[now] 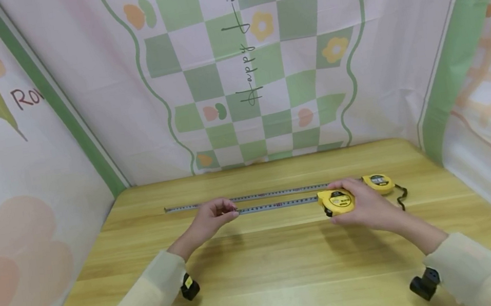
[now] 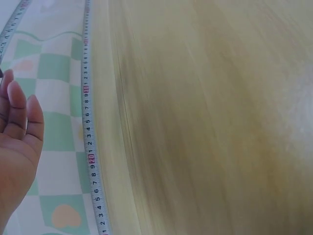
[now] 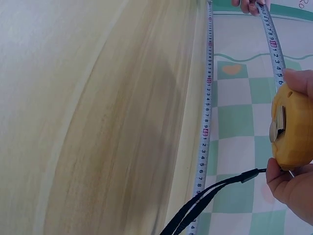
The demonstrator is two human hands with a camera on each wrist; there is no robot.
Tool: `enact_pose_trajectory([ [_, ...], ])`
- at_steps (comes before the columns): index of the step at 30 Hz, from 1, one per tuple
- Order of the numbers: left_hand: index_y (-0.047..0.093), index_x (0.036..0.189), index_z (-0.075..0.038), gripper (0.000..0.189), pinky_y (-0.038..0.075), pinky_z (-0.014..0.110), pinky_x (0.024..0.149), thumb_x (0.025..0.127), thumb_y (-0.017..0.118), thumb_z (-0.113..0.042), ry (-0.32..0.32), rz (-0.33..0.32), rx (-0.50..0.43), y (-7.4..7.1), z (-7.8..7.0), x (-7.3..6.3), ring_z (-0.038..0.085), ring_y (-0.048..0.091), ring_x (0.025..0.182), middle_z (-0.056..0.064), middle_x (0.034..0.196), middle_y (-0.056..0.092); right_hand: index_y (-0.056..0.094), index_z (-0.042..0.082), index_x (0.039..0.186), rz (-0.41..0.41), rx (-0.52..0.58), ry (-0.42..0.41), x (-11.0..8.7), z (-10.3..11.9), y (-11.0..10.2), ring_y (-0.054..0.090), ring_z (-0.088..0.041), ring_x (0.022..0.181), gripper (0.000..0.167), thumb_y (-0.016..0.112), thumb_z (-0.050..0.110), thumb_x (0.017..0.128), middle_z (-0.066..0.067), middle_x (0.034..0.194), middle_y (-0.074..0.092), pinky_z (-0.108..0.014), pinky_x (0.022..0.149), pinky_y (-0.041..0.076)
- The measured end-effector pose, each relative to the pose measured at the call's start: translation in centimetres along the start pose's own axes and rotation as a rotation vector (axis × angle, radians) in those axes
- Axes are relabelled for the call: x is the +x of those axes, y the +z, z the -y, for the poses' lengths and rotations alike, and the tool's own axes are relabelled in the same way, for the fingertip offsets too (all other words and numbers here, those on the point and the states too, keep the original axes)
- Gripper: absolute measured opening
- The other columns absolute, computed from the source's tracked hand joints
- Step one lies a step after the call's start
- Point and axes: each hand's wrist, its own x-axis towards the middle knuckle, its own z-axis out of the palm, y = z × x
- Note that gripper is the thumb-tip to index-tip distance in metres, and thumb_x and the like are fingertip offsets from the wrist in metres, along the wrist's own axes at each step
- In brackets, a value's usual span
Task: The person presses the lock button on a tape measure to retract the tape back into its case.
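Above the table, my right hand (image 1: 367, 209) grips a yellow tape measure (image 1: 339, 202) round its case. Its metal blade (image 1: 289, 202) is partly pulled out towards the left. The blade's free end is pinched by my left hand (image 1: 205, 223), between thumb and fingers. Behind it, a second yellow tape measure (image 1: 378, 183) lies on the table with a longer blade (image 1: 215, 202) drawn out to the left. In the right wrist view a black strap (image 3: 210, 193) runs down from the held case. The left wrist view shows only part of the left hand (image 2: 17, 132).
Underneath is a wooden table (image 1: 252, 271) with rounded back corners. A patterned cloth (image 1: 301, 78) with green checks hangs behind it, and printed cloth stands on both sides. A black strap (image 1: 402, 197) lies beside the second tape measure. Small black cameras (image 1: 190, 287) hang under both wrists.
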Motion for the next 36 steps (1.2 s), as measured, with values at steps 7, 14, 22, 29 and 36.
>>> enact_pose_trajectory([
  [7,0.063,0.103,0.002,0.012,0.050,0.027,0.074,0.095,0.063,-0.005,-0.013,0.006,-0.002,0.2,-0.1,0.0,0.020,0.057,0.087,0.006,0.095,0.061,0.055,0.004,0.128,0.006,-0.010,0.009,0.1,0.2,0.2,0.053,-0.027,0.100,0.070,0.088,0.027,0.071,-0.014,0.119,0.054,-0.041,0.081,0.046],
  [14,0.063,0.103,0.002,0.011,0.049,0.025,0.070,0.095,0.062,-0.005,-0.016,0.004,-0.017,0.3,-0.2,0.1,0.023,0.056,0.086,0.005,0.095,0.062,0.054,0.005,0.130,0.008,-0.017,0.019,0.2,0.3,0.3,0.054,-0.027,0.098,0.070,0.087,0.027,0.072,-0.015,0.117,0.055,-0.041,0.079,0.046],
  [22,0.063,0.103,0.002,0.011,0.048,0.024,0.065,0.095,0.062,-0.005,-0.007,0.003,-0.033,0.4,0.1,0.3,0.021,0.055,0.079,0.004,0.092,0.062,0.053,0.004,0.130,0.013,0.006,0.013,0.4,0.5,0.5,0.054,-0.025,0.095,0.068,0.087,0.021,0.073,-0.013,0.115,0.055,-0.040,0.077,0.047],
  [29,0.063,0.103,0.001,0.010,0.048,0.023,0.064,0.095,0.062,-0.005,-0.023,-0.008,-0.035,0.6,0.1,0.4,0.016,0.054,0.076,0.004,0.090,0.061,0.053,0.003,0.130,0.012,0.009,0.020,0.4,0.6,0.6,0.054,-0.025,0.095,0.070,0.087,0.024,0.073,-0.013,0.115,0.054,-0.040,0.078,0.048],
  [36,0.063,0.103,0.003,0.011,0.051,0.030,0.067,0.094,0.063,-0.004,-0.014,-0.013,-0.035,0.7,0.1,0.4,0.022,0.055,0.078,0.004,0.090,0.061,0.054,0.003,0.129,0.000,0.011,0.004,0.6,0.5,1.0,0.056,-0.025,0.095,0.069,0.088,0.018,0.071,-0.017,0.117,0.055,-0.040,0.079,0.049],
])
